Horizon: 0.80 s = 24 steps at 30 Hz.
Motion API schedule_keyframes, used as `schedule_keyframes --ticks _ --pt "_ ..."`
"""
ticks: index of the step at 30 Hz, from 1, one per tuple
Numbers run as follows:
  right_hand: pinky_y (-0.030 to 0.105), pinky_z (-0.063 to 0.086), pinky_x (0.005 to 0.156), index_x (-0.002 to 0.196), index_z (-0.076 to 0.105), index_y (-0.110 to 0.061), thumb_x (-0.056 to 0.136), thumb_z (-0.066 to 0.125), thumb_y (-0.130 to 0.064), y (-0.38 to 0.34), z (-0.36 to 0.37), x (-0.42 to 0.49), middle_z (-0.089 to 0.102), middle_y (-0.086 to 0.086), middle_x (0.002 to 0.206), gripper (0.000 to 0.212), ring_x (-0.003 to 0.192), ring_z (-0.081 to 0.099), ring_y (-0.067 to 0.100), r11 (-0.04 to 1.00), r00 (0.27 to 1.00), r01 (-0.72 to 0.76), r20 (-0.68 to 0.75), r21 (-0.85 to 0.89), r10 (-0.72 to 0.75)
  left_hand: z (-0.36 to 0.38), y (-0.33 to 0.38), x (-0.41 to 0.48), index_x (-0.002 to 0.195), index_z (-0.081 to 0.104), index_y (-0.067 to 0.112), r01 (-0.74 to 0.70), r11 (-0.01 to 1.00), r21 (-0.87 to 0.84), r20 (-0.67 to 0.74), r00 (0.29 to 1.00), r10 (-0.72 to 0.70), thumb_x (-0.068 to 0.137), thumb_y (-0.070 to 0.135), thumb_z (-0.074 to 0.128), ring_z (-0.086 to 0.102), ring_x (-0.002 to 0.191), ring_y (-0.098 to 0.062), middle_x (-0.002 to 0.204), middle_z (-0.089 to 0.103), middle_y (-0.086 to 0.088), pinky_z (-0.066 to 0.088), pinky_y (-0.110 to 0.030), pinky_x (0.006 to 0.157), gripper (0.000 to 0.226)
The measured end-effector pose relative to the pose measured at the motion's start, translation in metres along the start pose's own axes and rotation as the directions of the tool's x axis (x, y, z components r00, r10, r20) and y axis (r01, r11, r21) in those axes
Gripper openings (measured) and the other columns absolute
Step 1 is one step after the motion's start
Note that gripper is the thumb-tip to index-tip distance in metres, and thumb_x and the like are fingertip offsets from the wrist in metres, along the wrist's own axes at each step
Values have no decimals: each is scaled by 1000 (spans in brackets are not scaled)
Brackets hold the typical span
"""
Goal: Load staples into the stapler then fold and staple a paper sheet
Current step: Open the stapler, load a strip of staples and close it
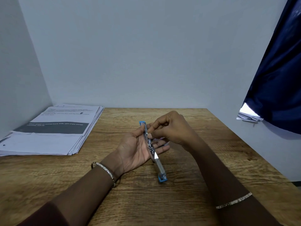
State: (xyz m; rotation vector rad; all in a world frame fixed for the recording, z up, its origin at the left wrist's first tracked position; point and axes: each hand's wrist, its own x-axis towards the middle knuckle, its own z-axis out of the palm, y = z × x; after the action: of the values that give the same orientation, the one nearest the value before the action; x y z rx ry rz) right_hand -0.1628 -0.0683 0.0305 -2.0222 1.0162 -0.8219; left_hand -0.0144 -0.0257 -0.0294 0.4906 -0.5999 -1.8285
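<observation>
Stapler [152, 149]: blue-tipped, swung open, center of frame, just above the bench [146, 201].
Left hand [135, 147]: palm up, grip loose, thumb and fingers wrapped about the stapler.
Right hand [171, 128]: grip nearly closed, fingertips pinching what looks like a staple strip [147, 132] at the upper channel.
Paper stack [53, 132]: left of frame, on the bench.
</observation>
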Motion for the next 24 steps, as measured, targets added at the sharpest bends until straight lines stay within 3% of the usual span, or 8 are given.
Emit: schedule_keyframes --ticks 4,7,12,18,20,22,24 --pt "18 52 55 65 80 -20 65 82 -2 -7 8 -1 76 -4 64 17 57 69 3 987 998 52 -30 -153 -57 0 0 -2 130 62 -3 48 999 0 -2 999 -48 104 39 35 58 126 -46 133 61 -31 44 -64 104 57" --pt "18 50 55 60 77 -20 62 78 -3 -10 12 -1 72 -6 57 18 51 62 -1 978 997 42 -52 -205 -54 0 0 -2 111 74 -5 63 998 -18 -24 998 -63 106 39 33 64 117 -46 118 70 -29 48 -64 99 61" --pt "27 58 62 61 77 -17 65 75 -3 -10 17 -1 74 0 60 15 62 70 11 963 995 50 -67 -264 -71 2 1 -4 127 60 -7 67 998 -16 -77 995 -68 107 39 30 62 120 -45 127 64 -31 47 -65 98 59" --pt "13 46 53 82 83 -17 77 79 -7 -6 6 -3 67 -14 52 12 48 56 -5 985 998 12 59 -174 -1 8 3 -7 136 53 -10 68 995 -72 -109 991 -75 108 39 28 61 121 -43 136 59 -31 51 -61 94 62" --pt "16 47 55 85 83 -14 79 76 -4 -4 3 -4 72 -6 57 14 52 61 0 995 997 -33 65 -91 39 10 4 -7 134 56 -10 68 995 -79 -126 989 -77 108 38 30 60 121 -43 137 58 -31 52 -61 92 60" --pt "24 52 62 85 82 -14 80 71 -2 -3 1 -5 76 10 68 17 60 69 16 999 999 -40 18 -19 41 11 4 -7 125 63 -11 60 995 -82 -145 987 -71 107 36 33 61 119 -45 134 59 -32 53 -62 90 59" --pt "34 57 67 83 82 -15 83 68 -4 -4 0 -4 76 15 74 17 70 75 31 1000 999 4 -36 -4 -4 12 5 -7 125 63 -11 53 996 -71 -144 988 -63 107 36 34 62 117 -48 137 57 -33 52 -63 91 58"
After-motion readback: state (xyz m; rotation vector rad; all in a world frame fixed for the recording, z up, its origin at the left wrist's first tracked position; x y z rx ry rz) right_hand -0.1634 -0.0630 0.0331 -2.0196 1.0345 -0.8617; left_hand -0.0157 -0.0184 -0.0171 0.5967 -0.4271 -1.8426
